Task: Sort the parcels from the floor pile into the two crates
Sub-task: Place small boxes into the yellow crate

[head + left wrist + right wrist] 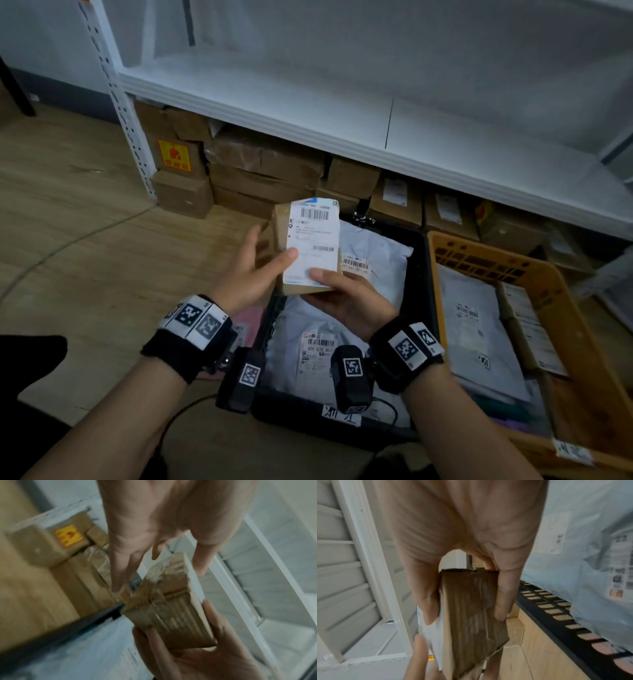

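Note:
A small brown cardboard parcel (281, 224) with a white shipping label is held upright above the black crate (291, 413). My right hand (342, 294) grips its lower end, thumb on the label and fingers underneath; the right wrist view shows that hand (462, 534) clamped around the parcel (471, 608). My left hand (262, 262) is beside the parcel's left edge with its thumb on the label and its fingers straight and spread. The left wrist view shows the same hand (154, 534) over the parcel (171, 608). The orange crate (561, 284) stands to the right.
Grey poly mailers (373, 253) lie in the black crate, and more mailers (479, 329) and flat boxes fill the orange one. Cardboard boxes (267, 164) are stacked under a white shelf (342, 113). A pink parcel (246, 329) lies on the wooden floor by the black crate.

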`<act>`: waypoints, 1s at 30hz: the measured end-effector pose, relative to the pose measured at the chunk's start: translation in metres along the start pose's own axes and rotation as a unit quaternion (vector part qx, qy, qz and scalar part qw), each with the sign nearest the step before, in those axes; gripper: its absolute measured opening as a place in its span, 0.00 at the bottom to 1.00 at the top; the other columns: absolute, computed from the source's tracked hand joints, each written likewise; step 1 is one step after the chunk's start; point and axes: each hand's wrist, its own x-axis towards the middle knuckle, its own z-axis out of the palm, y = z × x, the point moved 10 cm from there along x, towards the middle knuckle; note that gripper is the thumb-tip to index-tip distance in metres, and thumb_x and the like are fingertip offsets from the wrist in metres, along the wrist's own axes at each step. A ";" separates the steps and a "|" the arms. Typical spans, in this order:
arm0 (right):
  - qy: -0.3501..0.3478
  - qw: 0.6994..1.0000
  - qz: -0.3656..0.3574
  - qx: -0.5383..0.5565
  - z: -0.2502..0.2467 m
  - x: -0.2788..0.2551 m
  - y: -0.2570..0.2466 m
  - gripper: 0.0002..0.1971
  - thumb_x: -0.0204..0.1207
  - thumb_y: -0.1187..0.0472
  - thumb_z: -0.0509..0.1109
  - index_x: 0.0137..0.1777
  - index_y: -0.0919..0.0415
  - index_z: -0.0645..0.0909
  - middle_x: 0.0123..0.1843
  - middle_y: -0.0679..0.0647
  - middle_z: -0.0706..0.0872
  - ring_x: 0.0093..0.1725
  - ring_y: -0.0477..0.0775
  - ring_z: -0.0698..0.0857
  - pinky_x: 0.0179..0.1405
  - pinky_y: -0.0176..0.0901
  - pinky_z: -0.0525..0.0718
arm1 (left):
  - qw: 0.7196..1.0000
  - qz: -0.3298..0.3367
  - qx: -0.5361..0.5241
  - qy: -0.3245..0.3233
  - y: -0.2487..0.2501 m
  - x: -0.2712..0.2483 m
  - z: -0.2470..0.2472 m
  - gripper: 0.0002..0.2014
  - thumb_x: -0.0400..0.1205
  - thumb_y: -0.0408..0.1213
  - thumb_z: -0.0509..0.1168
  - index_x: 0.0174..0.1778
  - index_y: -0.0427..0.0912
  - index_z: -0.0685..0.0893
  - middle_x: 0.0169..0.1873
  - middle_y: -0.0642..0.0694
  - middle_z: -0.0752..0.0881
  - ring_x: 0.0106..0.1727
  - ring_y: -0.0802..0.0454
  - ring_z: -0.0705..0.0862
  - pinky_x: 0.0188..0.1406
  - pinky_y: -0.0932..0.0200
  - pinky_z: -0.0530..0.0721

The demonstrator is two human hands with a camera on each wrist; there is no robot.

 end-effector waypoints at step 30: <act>0.259 0.872 0.200 -0.364 -0.177 -0.084 -0.053 0.21 0.75 0.46 0.78 0.59 0.61 0.87 0.46 0.52 0.95 0.41 0.50 0.93 0.31 0.38 0.87 | 0.915 -0.109 0.341 -0.188 -0.118 -0.011 0.041 0.40 0.85 0.30 0.61 0.85 0.48 0.42 0.85 0.49 0.47 0.84 0.48 0.59 0.78 0.60 0.64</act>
